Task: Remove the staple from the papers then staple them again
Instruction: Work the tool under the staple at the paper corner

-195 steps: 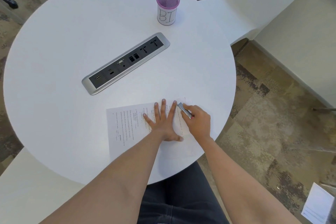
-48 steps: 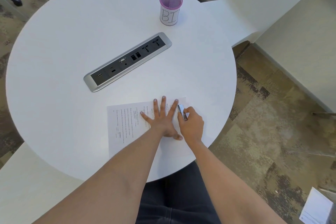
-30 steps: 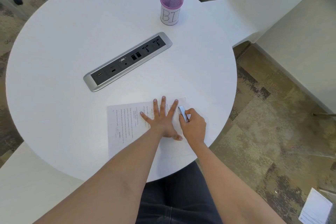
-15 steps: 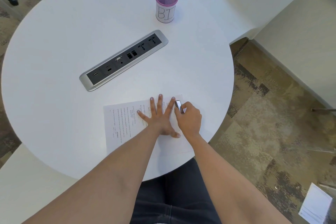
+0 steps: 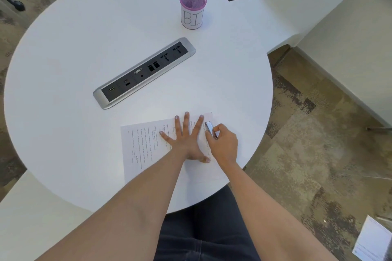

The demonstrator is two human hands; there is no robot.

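The papers [image 5: 137,146] lie flat on the round white tabletop [image 5: 74,53], near the edge closest to the person and a little to the right. The printed lines run sideways to the viewer.

The left hand [image 5: 184,142] lies palm down on the middle of the papers. Its grip is wide: the fingers are straight and spread, pressing the sheets onto the tabletop, and the thumb points toward the near edge.

The right hand [image 5: 223,147] is just beside it, on the right part of the papers. Its grip is narrow and holds a small silver metal tool [image 5: 210,128], with thumb and fingers curled round the lower part. The free end of the tool points to the far right corner of the papers, very near the tip of the left forefinger. What this end touches on the sheet is too small to tell, and I cannot tell what kind of tool it is.

A grey socket panel [image 5: 144,73] is set slantwise into the middle of the tabletop. Behind it, near the far edge, stands a purple mesh cup [image 5: 192,8] with a white label reading "BI". A white chair [image 5: 297,2] is at the far right of the tabletop. The person's dark trousers [image 5: 203,231] show below the edge. A printed sheet [image 5: 373,239] is at the lower right, above the patterned carpet [image 5: 307,154].
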